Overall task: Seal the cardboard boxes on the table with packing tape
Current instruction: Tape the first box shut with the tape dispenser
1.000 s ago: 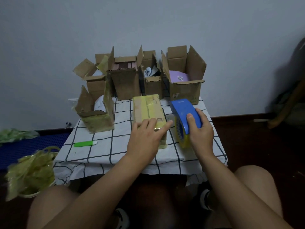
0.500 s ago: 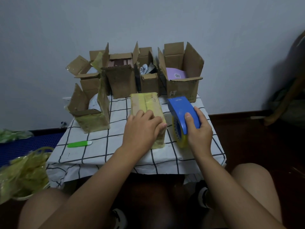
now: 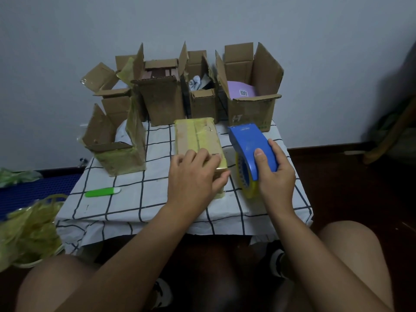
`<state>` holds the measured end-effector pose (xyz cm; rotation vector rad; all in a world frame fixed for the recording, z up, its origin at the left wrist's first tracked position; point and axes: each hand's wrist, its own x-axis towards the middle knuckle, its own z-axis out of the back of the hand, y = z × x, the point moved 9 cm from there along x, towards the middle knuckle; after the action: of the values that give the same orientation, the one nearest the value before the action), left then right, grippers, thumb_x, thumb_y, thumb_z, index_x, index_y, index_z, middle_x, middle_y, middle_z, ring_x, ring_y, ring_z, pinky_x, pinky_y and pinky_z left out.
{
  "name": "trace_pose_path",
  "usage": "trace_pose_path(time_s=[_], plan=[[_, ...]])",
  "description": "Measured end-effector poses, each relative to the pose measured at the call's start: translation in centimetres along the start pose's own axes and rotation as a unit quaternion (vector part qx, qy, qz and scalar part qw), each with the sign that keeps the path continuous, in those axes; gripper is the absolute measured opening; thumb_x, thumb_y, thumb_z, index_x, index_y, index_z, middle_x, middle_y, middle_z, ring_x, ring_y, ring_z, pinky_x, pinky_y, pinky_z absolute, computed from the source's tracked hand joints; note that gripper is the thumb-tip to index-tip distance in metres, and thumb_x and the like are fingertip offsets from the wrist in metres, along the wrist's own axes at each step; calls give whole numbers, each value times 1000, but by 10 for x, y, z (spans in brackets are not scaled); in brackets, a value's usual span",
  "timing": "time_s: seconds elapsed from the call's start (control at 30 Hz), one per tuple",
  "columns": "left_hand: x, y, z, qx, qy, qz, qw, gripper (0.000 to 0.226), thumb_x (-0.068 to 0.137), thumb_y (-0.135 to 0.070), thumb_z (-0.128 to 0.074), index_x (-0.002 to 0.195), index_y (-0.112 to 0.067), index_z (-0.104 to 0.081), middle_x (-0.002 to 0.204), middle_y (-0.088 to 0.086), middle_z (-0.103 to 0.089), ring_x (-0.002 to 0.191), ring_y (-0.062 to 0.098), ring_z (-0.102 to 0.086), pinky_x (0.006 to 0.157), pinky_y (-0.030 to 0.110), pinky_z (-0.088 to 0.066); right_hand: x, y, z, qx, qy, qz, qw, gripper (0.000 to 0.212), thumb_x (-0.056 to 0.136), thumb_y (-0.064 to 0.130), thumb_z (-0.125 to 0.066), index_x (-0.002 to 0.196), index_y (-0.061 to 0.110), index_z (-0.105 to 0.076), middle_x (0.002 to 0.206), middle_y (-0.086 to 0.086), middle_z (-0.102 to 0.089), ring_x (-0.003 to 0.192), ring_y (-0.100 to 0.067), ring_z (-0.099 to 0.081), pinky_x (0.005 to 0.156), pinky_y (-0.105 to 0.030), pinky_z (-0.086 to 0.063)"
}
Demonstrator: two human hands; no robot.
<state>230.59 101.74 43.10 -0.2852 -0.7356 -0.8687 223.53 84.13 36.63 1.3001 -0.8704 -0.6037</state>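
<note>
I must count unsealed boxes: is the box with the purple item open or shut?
Open. The box has all its flaps standing up, and the purple item shows inside.

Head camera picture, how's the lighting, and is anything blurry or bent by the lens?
Head view: dim, flat light with a bluish cast on the wall; wide-angle bending shows at the edges; the left hand on the taped box is slightly smeared at the fingers; the right hand and blue tape dispenser read sharper; a small sheen sits on the tape.
</note>
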Motion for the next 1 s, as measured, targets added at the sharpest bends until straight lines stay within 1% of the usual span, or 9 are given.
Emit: trace_pose_path(time_s=[0.17,0.3,0.47,0.6,0.7,0.8,0.87,0.93,1.0], plan=[[1,-3,-1,18,-1,31,999,28,85,-46,-62,94,-20,-68,86,0,-58,79,22,-50,73,38,-36,0,1,0,5,3,-1,1000,47,97,33,-63,141,21,-54,110,35,-50,94,32,-48,76,4,-38],[3,-1,5,-2,-4,70,998,34,84,-53,-60,85,-19,-64,82,-2,-56,77,21,-49,71,36,-34,-1,1,0,4,5,-3,1000,49,96,37,-63,142,23,-54,112,33,-52,97,30,-49,80,3,-39],[4,-5,4,28,-9,79,996,24,86,-42,-59,84,-18,-62,80,0,-54,74,21,-48,70,36,-33,-3,0,0,2,3,-11,1000,48,96,38,-63,142,25,-54,113,27,-55,96,29,-49,81,2,-40],[6,-10,-2,36,16,88,995,23,81,-39,-66,89,-18,-61,85,0,-55,77,22,-49,73,39,-37,-3,1,1,-2,1,-15,1000,48,96,39,-63,141,25,-55,112,27,-55,95,29,-49,81,1,-41],[0,-5,-3,26,59,85,994,36,80,-51,-70,97,-21,-61,92,-1,-56,83,21,-50,78,38,-38,-3,1,1,-2,3,-17,1000,50,95,39,-63,142,24,-54,114,22,-57,94,29,-49,78,3,-40],[-1,1,1,-23,85,61,994,45,85,-62,-57,110,-25,-63,100,-5,-57,90,19,-51,80,36,-38,-3,2,1,1,5,-18,1000,49,96,38,-63,142,23,-54,112,26,-56,93,30,-49,77,4,-39],[2,9,5,-60,95,54,992,43,92,-55,-48,116,-25,-67,104,-5,-59,93,20,-52,79,34,-38,-3,3,0,3,5,-18,1000,48,96,36,-63,141,22,-54,108,30,-54,91,30,-50,75,3,-40],[6,15,6,-80,95,46,991,37,95,-47,-51,118,-23,-69,105,-3,-61,95,21,-53,77,34,-38,-3,4,0,7,7,-20,1000,48,97,35,-63,141,21,-54,106,31,-54,90,30,-51,72,3,-40],[9,16,5,-78,81,46,993,33,94,-44,-56,113,-22,-72,98,-2,-63,90,23,-53,72,33,-38,-4,4,0,7,7,-19,1000,48,97,35,-63,142,21,-54,107,29,-54,89,31,-50,72,4,-39]])
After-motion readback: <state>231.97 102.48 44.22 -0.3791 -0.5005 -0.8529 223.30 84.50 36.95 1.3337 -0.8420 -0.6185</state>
